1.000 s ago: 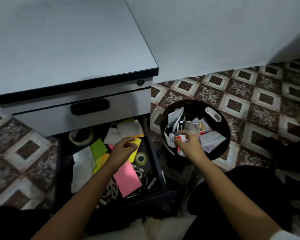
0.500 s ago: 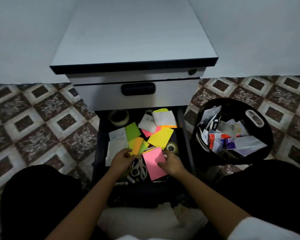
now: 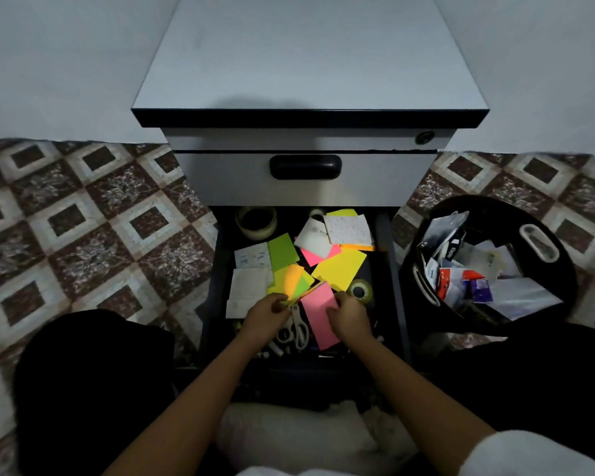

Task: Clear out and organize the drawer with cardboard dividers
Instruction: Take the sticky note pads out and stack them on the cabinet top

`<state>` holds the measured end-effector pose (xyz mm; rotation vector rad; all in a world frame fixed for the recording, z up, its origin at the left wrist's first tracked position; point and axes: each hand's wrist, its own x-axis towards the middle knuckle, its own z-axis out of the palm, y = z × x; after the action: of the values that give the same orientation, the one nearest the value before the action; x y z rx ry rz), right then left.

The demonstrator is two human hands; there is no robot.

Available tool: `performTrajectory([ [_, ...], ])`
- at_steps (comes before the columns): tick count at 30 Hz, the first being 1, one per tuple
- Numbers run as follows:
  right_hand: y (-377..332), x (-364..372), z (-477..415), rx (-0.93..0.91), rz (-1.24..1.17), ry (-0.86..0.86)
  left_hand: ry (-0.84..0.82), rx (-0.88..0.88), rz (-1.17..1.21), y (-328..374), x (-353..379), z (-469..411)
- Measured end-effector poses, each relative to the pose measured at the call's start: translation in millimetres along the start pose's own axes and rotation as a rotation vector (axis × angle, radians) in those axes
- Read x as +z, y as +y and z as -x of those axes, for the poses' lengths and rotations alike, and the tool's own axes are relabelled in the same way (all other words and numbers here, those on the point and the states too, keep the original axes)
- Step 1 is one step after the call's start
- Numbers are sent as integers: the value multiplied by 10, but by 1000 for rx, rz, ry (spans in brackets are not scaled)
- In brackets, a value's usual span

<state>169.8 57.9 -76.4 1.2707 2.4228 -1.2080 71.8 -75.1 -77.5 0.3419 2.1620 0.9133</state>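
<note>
The open lower drawer (image 3: 385, 269) of a grey cabinet is strewn with coloured paper notes. Both hands are inside it near the front. My left hand (image 3: 265, 316) pinches the left edge of a stack of notes topped by a pink note (image 3: 318, 316). My right hand (image 3: 349, 317) grips the same stack at its right edge. White scissors (image 3: 298, 329) lie under the hands. A yellow note (image 3: 339, 269), a green note (image 3: 282, 252), white paper slips (image 3: 249, 283), a green tape roll (image 3: 360, 291) and a large tape roll (image 3: 256, 221) lie further back.
A black bin (image 3: 488, 207) full of discarded wrappers and papers stands on the tiled floor right of the drawer. The shut upper drawer with a black handle (image 3: 305, 166) overhangs the back. My dark-clothed knees flank the drawer on both sides.
My right hand left the bin and came into the drawer onto the pink-topped stack. My left hand moved to the front and took its left edge. The view swung to face the cabinet.
</note>
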Motion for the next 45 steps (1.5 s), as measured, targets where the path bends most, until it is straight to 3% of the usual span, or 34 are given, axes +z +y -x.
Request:
performTrajectory([
  [6,29,-321,-68,-106,-19,6,11,44,58,91,19,-39],
  [11,-29,-462,20,-191,-228,-330,-167,104,226,167,28,20],
  [13,-35,-444,30,-207,-255,-373,-203,108,222,146,18,10],
  [16,-2,-403,3,-190,-251,-327,-214,51,286,96,-4,-8],
  [19,95,-364,-59,-129,-233,-106,-156,-38,392,68,-8,-19],
  [22,143,-322,-68,91,-410,-117,-68,-126,500,29,-15,-74],
  [24,169,-288,-90,153,-338,-98,2,-128,396,19,-32,-88],
  [27,138,-287,-171,105,-123,29,91,-67,158,-26,-41,-103],
  [31,16,-314,-422,85,-12,62,90,-43,51,-63,-58,-117],
  [39,-167,-234,-836,445,-423,189,92,-11,-71,-159,-70,-102],
  [45,-118,-238,-801,401,-494,213,140,10,-228,-120,-45,-116],
])
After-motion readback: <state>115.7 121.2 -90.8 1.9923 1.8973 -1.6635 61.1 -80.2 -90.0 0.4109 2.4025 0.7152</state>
